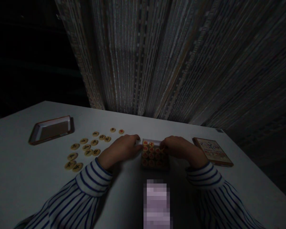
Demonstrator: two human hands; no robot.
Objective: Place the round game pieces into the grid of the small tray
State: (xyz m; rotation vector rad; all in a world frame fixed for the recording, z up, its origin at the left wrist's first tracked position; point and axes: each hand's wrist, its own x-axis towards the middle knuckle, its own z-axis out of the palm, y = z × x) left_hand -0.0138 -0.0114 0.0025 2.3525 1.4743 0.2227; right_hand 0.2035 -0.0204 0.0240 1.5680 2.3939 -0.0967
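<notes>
A small open box [166, 166] lies in front of me. It holds rows of round Chinese chess pieces [151, 156] with red characters, and a bare strip shows along its far side. My left hand [124, 148] is at the box's left edge, fingers bent and thumb against the rim. At the far right corner, my right hand [177, 146] reaches over the rim with its fingers closed together on a piece in the box, which they mostly cover. Left of the box, several loose pieces [86, 147] lie spread out, most with dark characters and one red piece [121, 131].
An open, shallow tray-like box half [32, 140] sits at the far left of the white table [124, 203]. On the right lies a flat box lid [214, 152] with a printed picture. A striped curtain [133, 63] hangs behind the table's far edge. The light is dim.
</notes>
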